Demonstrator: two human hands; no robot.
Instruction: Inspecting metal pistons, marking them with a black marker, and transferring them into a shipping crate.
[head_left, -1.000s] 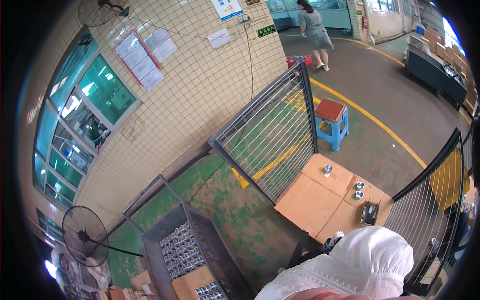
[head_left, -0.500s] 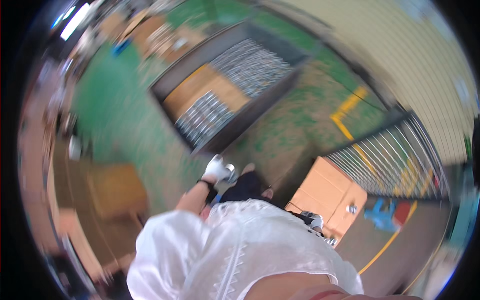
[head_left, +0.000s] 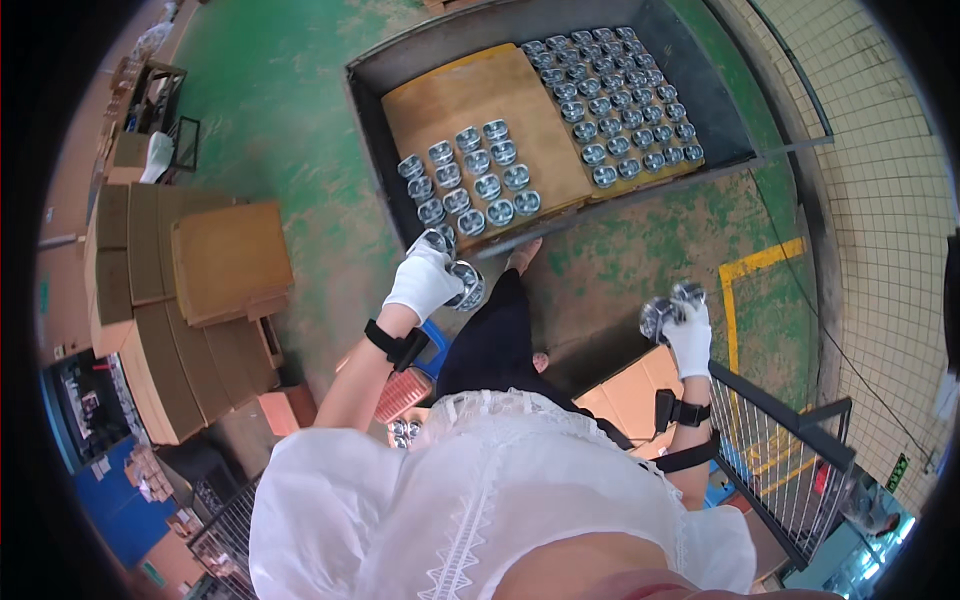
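My left hand (head_left: 422,284), in a white glove, is closed around shiny metal pistons (head_left: 467,286) at the near left corner of a dark metal bin (head_left: 722,112). One piston sticks out on the hand's right side, another shows at the fingertips. Off to the right, my gloved right hand (head_left: 690,342) grips two more pistons (head_left: 657,318), held in the air away from the bin. Inside the bin, a brown cardboard sheet (head_left: 455,98) carries a small group of pistons (head_left: 488,187) at its near left. Denser rows of pistons (head_left: 620,118) fill the right part.
Flattened brown boxes (head_left: 155,330) are stacked at the left. A wire cage cart (head_left: 775,440) and a cardboard sheet (head_left: 640,385) are beside my right arm. A red basket (head_left: 403,393) sits by my left forearm. A tiled wall (head_left: 880,180) runs along the right.
My right hand has risen from the cardboard by the cage cart and now holds pistons out to the right. My view has turned toward the bin. The left hand is nearer the bin's corner.
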